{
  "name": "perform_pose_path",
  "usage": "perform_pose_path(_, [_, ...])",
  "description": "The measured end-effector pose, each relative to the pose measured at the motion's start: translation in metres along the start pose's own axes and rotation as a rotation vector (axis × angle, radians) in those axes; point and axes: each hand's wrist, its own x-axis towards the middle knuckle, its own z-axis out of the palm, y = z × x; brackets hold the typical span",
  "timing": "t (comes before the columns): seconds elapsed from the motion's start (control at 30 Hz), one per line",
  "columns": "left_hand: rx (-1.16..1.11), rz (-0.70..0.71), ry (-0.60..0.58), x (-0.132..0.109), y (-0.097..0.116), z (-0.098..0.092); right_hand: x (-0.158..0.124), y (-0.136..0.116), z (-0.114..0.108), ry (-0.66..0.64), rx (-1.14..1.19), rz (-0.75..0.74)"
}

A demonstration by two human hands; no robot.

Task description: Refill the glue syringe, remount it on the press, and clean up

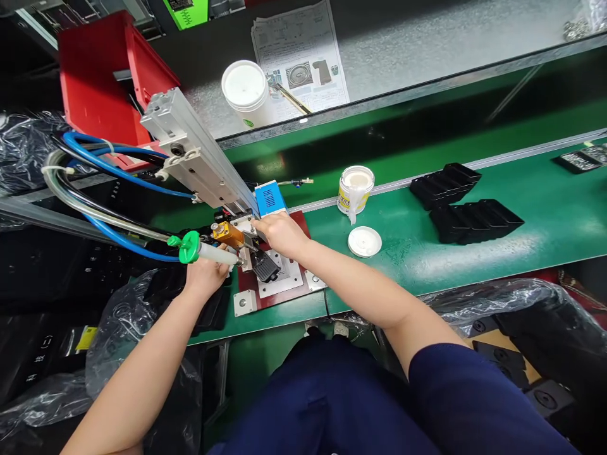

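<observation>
A dispensing machine with an upright aluminium column [208, 151] stands on a dark red base plate [251, 303]. Its syringe [218, 254], with a green cap, slants beside an amber cylinder [228, 234]. Below the nozzle area sits a black ribbed part [265, 266] on a light metal plate [284, 278]. My left hand [205, 277] is behind the syringe, its fingers curled and partly covered; a bit of white shows at the fingertips. My right hand [283, 235] reaches to the machine's head just below a blue box [270, 198], fingers bent against it; what they grip is hidden.
An open tub [355, 189] and its white lid [365, 241] stand right of the machine. Black trays [477, 221] lie farther right. The shelf holds a white jar [245, 88], tweezers [293, 100] and a printed sheet [303, 44]. Blue hoses [128, 178] loop at left.
</observation>
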Motion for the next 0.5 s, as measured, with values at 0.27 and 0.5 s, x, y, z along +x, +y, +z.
perform_pose_path(0.27, [-0.195,-0.275,0.197,-0.049,-0.010,0.022,-0.065,0.018,0.019,0.246,0.218,0.311])
perform_pose_path(0.5, [-0.259,-0.329,0.239,-0.071,-0.013,0.028,-0.074,0.012,0.026,0.325,0.446,0.335])
